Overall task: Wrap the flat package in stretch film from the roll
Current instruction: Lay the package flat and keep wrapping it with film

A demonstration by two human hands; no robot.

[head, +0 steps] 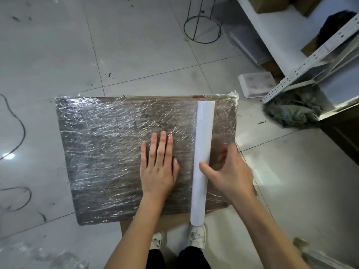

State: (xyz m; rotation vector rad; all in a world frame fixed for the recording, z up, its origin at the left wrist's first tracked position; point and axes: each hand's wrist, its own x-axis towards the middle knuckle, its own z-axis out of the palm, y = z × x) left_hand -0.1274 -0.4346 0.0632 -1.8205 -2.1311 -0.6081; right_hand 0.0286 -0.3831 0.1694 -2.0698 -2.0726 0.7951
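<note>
Lying along the flat package's (108, 152) right edge: roll (202, 158), right hand (229, 175) curling round it, fingertips blurred. Left hand (158, 167) pressing flat, fingers straight. Mop (293, 111) lying beyond, half hidden under shelving (303, 74).

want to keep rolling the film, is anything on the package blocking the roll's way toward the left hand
Only the left hand itself: it lies flat on the package, left of the roll, which the right hand holds. Nothing else lies between them.

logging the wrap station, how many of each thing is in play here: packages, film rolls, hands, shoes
flat package, covered in film: 1
stretch film roll, lying across the package: 1
hands: 2, the left hand flat on the package, the right hand on the roll
white shoes: 2
total: 6
</note>
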